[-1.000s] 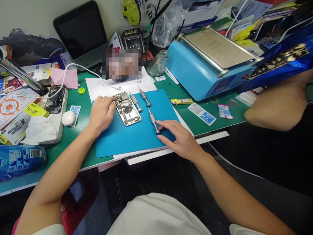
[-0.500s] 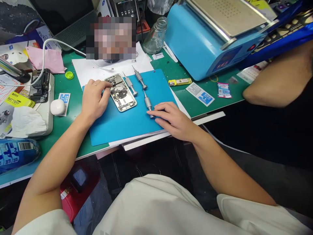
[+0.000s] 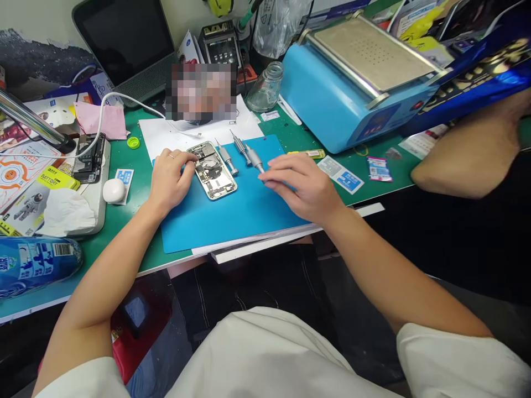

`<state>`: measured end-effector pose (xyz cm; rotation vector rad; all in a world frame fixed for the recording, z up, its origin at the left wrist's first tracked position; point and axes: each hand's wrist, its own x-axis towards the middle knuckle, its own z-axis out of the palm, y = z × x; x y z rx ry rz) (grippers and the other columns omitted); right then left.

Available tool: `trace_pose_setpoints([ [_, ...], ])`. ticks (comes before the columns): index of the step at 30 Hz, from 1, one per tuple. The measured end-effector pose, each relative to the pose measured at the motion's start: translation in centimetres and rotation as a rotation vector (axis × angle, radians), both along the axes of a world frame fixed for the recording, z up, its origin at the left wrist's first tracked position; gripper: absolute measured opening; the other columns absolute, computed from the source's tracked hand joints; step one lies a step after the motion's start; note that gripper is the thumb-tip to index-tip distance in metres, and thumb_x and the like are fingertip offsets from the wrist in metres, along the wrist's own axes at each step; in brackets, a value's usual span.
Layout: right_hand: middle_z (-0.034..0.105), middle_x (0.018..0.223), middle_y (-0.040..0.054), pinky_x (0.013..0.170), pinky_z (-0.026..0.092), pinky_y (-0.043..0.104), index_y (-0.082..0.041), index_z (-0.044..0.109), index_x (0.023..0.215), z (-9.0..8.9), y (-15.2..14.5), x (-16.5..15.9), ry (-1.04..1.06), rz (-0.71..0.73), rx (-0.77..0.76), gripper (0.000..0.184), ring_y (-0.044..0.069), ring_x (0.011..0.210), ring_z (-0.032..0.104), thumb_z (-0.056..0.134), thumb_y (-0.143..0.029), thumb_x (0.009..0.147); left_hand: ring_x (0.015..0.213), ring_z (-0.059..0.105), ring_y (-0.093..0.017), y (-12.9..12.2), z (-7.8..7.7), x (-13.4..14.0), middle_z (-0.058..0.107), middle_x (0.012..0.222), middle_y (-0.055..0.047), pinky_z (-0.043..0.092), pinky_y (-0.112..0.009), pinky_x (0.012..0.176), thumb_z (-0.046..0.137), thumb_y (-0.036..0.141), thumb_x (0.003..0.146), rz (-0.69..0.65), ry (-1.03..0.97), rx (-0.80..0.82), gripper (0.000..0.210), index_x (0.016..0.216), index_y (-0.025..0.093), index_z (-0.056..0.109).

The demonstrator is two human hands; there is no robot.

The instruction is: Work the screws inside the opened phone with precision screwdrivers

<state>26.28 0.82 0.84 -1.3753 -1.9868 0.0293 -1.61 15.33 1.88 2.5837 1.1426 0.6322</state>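
Observation:
An opened smartphone [image 3: 215,171] lies on the blue mat [image 3: 194,232], its inner parts exposed. My left hand [image 3: 172,179] rests at the phone's upper left side with curled fingers, steadying it by the edge; the fingertips' exact hold is partly hidden. My right hand [image 3: 305,185] is closed, pinching the rear end of a grey precision screwdriver [image 3: 254,158] between thumb and fingers, its tip directed up and left. Between the phone and this hand lie two other screwdrivers, a light grey screwdriver [image 3: 227,161] and a darker screwdriver [image 3: 240,148].
A blue heating-plate machine [image 3: 327,105] stands at the back right beside a glass jar [image 3: 266,88]. Another person's arm [image 3: 464,155] leans at the right edge. On the left are a white earbud case [image 3: 113,190], a white cable [image 3: 102,116] and a blue bottle [image 3: 37,265].
My right hand has closed on the grey screwdriver and lifted it up from the mat. My left hand stays at the phone. The view has tilted slightly.

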Motion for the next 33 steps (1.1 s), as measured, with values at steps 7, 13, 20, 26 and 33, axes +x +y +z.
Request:
trace_pose_setpoints([
  [7, 0.075, 0.106, 0.0114, 0.096, 0.059, 0.052, -0.025, 0.078, 0.111, -1.8, 6.7, 1.3, -0.210, 0.133, -0.012, 0.028, 0.030, 0.112, 0.067, 0.051, -0.029, 0.105, 0.102, 0.059, -0.028, 0.1, 0.2, -0.2, 0.075, 0.104, -0.007, 0.045, -0.045, 0.094, 0.043, 0.027, 0.102, 0.001, 0.027, 0.031, 0.027, 0.108, 0.025, 0.070],
  [13, 0.073, 0.114, 0.0126, 0.101, 0.059, 0.053, -0.023, 0.074, 0.124, -1.7, 7.1, 0.7, -0.294, 0.192, -0.023, 0.029, 0.031, 0.116, 0.065, 0.055, -0.031, 0.104, 0.104, 0.058, -0.031, 0.2, -0.1, -0.3, 0.075, 0.107, -0.009, 0.044, -0.048, 0.090, 0.044, 0.023, 0.101, -0.037, 0.074, 0.042, 0.029, 0.113, 0.023, 0.070],
  [20, 0.069, 0.115, 0.0142, 0.099, 0.058, 0.053, -0.023, 0.077, 0.119, -2.0, 7.2, 0.0, -0.241, 0.227, -0.068, 0.028, 0.031, 0.115, 0.064, 0.055, -0.033, 0.104, 0.104, 0.060, -0.030, 0.0, -0.2, -0.1, 0.076, 0.105, -0.009, 0.045, -0.047, 0.089, 0.048, 0.020, 0.097, -0.097, 0.117, 0.065, 0.027, 0.110, 0.022, 0.071],
  [26, 0.069, 0.126, 0.0139, 0.105, 0.056, 0.057, -0.025, 0.077, 0.117, -2.4, 7.2, -0.2, -0.169, 0.236, -0.064, 0.025, 0.033, 0.123, 0.063, 0.058, -0.034, 0.103, 0.104, 0.059, -0.031, 0.1, 0.0, -0.2, 0.075, 0.104, -0.009, 0.045, -0.047, 0.089, 0.049, 0.021, 0.097, -0.105, 0.117, 0.057, 0.025, 0.109, 0.024, 0.071],
  [33, 0.072, 0.131, 0.0128, 0.109, 0.057, 0.054, -0.025, 0.073, 0.124, -0.5, 4.8, -0.1, -0.165, 0.225, -0.051, 0.028, 0.030, 0.128, 0.065, 0.057, -0.035, 0.104, 0.098, 0.060, -0.030, 0.7, 0.1, -0.5, 0.075, 0.099, -0.009, 0.046, -0.046, 0.085, 0.049, 0.025, 0.099, -0.117, 0.079, 0.088, 0.025, 0.107, 0.024, 0.072],
])
